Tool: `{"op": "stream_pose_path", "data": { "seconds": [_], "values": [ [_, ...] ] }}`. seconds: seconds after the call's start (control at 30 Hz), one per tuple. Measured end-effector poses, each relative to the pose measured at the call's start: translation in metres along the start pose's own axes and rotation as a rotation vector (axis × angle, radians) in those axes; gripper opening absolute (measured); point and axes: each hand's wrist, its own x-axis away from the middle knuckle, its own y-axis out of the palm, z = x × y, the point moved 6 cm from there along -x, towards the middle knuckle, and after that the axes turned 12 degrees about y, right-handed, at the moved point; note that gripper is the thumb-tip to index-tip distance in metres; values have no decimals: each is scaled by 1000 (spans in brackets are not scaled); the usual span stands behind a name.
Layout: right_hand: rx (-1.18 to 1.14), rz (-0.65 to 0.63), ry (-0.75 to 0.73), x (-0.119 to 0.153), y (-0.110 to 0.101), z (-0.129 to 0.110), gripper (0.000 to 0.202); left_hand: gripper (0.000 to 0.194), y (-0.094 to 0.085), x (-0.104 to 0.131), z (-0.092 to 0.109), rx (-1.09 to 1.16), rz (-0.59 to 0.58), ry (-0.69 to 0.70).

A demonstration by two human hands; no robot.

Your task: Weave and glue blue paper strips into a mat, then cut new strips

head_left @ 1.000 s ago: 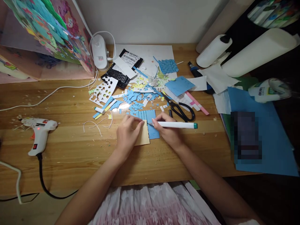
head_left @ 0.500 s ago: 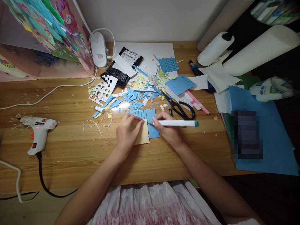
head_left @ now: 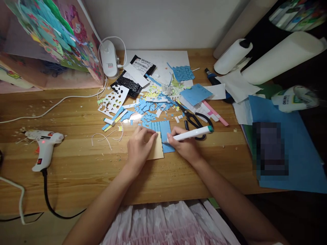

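My right hand (head_left: 186, 144) is closed around a white marker (head_left: 194, 132) with a green end. The marker's tip points left, at the right edge of a pale yellow card (head_left: 158, 149). Beneath the card lies a piece of blue paper (head_left: 166, 127) with several dark lines drawn across its upper left part. With fingers drawn together, my left hand (head_left: 139, 144) presses the yellow card against the blue paper; it covers the card's left side. Just beyond my right hand lie black-handled scissors (head_left: 194, 120), partly behind the marker.
Blue paper scraps (head_left: 146, 107) litter the table beyond my hands. A white glue gun (head_left: 46, 146), its light red, lies at left with its cord. A punched white card (head_left: 114, 100) and a black package (head_left: 130, 83) lie farther back. Blue sheets (head_left: 298, 156) are at right.
The marker tip has moved toward me along the yellow card's right edge, and its green end has tipped upward. My left hand keeps its place on the card. The whole view has shifted slightly.
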Motion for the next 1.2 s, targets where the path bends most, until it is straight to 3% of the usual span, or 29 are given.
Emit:
{"op": "stream_pose_path", "data": {
  "seconds": [1.2],
  "values": [
    [70, -53, -65, 1, 3, 0, 29, 10, -1, 2, 4, -31, -14, 15]
  ]
}}
